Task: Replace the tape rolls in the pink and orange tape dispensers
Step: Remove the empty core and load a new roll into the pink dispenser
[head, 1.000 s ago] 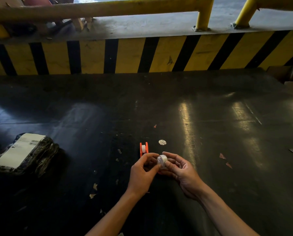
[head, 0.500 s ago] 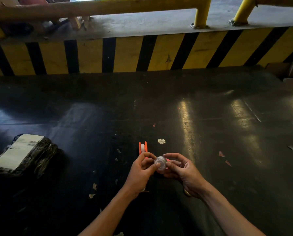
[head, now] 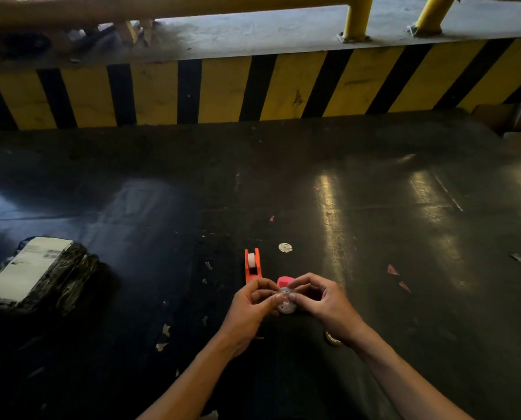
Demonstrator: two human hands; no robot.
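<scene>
A small white tape roll (head: 285,304) is pinched between my left hand (head: 250,310) and my right hand (head: 323,304), thumbs and fingertips meeting on it just above the dark floor. Behind the roll a bit of the pink dispenser (head: 284,281) peeks out; most of it is hidden by my fingers. The orange dispenser (head: 252,265) stands on the floor just beyond my left hand, a white roll seated in it. Another tape roll (head: 332,339) lies on the floor, half hidden under my right wrist.
A small round white disc (head: 285,247) lies past the dispensers. A black-wrapped parcel with a white label (head: 38,275) sits at the left. A yellow-and-black striped kerb (head: 253,89) with yellow railing posts (head: 356,19) bounds the far side. Paper scraps (head: 392,269) dot the floor.
Both hands sank a little toward me while turning the white roll between the fingertips. The pink dispenser now shows behind the roll. The orange dispenser has stayed put.
</scene>
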